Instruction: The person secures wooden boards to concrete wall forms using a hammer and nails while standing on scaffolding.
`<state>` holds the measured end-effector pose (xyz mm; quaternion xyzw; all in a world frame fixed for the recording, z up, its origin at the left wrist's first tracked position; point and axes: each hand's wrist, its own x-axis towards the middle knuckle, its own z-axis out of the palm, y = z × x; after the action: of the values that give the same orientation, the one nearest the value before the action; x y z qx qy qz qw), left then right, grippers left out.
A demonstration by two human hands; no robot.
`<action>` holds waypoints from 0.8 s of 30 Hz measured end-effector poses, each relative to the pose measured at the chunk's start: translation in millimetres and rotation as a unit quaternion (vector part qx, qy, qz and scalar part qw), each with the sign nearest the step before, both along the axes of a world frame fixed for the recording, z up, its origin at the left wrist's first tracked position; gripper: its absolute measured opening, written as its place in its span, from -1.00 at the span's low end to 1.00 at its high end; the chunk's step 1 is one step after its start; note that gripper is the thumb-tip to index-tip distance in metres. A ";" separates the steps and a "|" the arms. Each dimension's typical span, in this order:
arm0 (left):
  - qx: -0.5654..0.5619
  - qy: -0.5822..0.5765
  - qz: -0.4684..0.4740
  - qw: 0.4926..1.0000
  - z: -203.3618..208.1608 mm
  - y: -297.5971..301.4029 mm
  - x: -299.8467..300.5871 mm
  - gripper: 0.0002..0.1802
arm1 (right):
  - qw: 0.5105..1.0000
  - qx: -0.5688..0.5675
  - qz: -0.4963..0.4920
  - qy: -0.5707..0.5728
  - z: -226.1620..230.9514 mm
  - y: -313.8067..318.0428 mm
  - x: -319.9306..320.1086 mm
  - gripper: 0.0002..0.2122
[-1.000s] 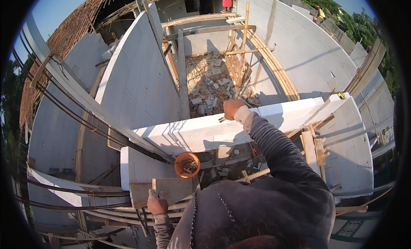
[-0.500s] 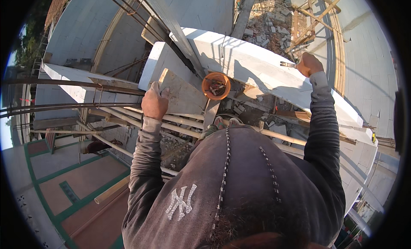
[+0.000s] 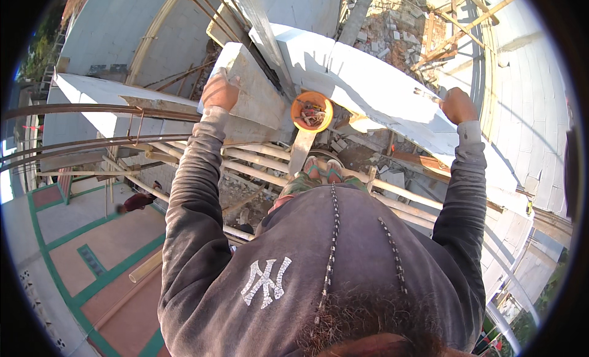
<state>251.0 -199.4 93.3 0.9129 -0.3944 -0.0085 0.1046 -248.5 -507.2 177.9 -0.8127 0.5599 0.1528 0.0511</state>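
My left hand (image 3: 221,93) is closed on the upper edge of a pale, worn board (image 3: 261,96), which stands tilted against the end of a white block wall. My right hand (image 3: 459,105) is a fist around a short tool with a metal end (image 3: 426,94), held over the top of the light block wall (image 3: 374,81). The tool's exact kind is too small to make out. Between my hands, an orange bucket (image 3: 328,116) holds several scraps or small tools.
Bamboo poles (image 3: 261,160) and a narrow plank (image 3: 301,149) lie near my feet. Steel bars (image 3: 73,109) stick out at the left, and a metal post (image 3: 261,38) rises by the wall. Rubble (image 3: 392,25) covers the ground beyond. Far below left is a person (image 3: 138,201).
My left hand has moved up and slightly left, with the board shifted upward against the wall end. My right hand has moved slightly right and down, still holding the tool.
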 end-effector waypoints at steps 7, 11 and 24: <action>0.089 0.071 0.031 0.993 -45.2 -46.0 56.4 -0.38 | 0.999 -0.009 -0.007 -0.036 4.7 7.1 2.0 -0.70; 0.080 0.057 -0.002 0.995 -77.7 -55.1 82.3 -0.40 | 0.999 0.001 -0.013 -0.040 -0.4 4.6 -2.9 -0.71; 0.115 -0.075 -0.073 0.988 -125.7 -81.8 122.3 -0.41 | 0.998 -0.036 -0.012 -0.054 -5.4 0.7 9.3 -0.71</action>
<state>373.3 -281.3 -32.4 0.8856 -0.4632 0.0073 -0.0322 -239.2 -506.5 172.5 -0.8145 0.5709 0.0883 0.0539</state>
